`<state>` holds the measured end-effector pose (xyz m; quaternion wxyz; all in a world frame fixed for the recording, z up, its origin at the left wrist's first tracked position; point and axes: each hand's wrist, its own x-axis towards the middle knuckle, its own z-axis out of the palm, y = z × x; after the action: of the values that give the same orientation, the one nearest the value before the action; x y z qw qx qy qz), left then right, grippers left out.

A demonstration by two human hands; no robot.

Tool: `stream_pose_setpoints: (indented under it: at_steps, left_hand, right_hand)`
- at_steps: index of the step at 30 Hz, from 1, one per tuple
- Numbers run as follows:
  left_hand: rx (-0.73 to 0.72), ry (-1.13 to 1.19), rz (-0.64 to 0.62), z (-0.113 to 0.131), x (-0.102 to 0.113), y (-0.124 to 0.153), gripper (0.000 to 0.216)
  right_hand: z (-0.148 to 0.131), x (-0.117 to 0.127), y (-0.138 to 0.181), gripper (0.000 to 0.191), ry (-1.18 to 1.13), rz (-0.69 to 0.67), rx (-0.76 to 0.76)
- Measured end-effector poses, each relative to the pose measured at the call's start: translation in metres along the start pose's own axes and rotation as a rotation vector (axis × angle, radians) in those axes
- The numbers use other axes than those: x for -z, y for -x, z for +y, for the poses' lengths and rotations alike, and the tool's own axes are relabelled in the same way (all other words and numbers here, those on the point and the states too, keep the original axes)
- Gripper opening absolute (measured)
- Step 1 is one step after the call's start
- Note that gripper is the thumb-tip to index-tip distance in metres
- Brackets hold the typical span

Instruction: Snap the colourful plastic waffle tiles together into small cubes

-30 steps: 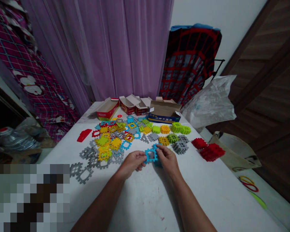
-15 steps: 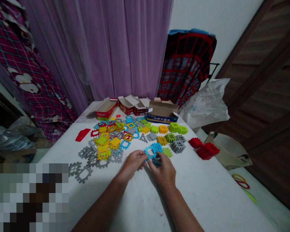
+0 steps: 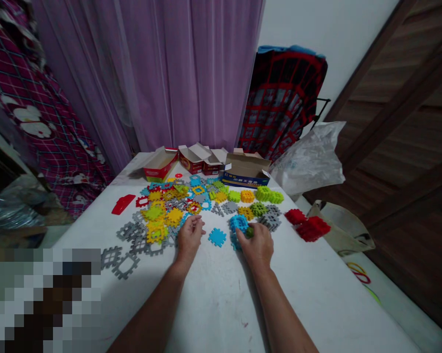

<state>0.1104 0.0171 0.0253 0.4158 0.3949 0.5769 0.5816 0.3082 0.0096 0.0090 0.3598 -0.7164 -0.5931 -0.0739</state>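
A white table carries a spread of flat interlocking plastic tiles in grey, yellow, blue, green and red. My right hand is closed around a small blue assembly of tiles, with a green piece at my fingertips. A single blue tile lies flat between my hands. My left hand rests at the edge of the tile spread, fingers curled over the blue and grey tiles there; whether it grips one is hidden.
Open cardboard boxes line the far edge of the table. Red tile blocks sit at the right edge, and a red piece at the left. A plastic bag lies at the back right. A purple curtain hangs behind.
My hands have separated. The flat blue tile held between them now lies on the table. My left hand moved left to the tile spread; my right keeps the blue assembly.
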Motion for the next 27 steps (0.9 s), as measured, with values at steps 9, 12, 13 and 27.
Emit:
stream_pose_setpoints:
  at_steps: [9, 12, 13, 27]
  left_hand:
    - [-0.127, -0.016, 0.014, -0.017, -0.001, -0.003, 0.032]
    - [-0.129, -0.005, 0.011, -0.017, -0.001, -0.003, 0.032]
    - [-0.128, -0.002, 0.009, -0.017, -0.001, -0.003, 0.032]
    - [-0.132, -0.02, -0.005, -0.015, -0.001, -0.001, 0.028]
  right_hand:
    - [-0.008, 0.001, 0.003, 0.036, 0.098, -0.078, -0.054]
    - [-0.009, 0.001, 0.002, 0.04, 0.104, -0.111, -0.07]
    - [-0.009, 0.001, 0.002, 0.041, 0.107, -0.119, -0.074]
    - [-0.015, 0.0, 0.003, 0.043, 0.161, -0.137, -0.084]
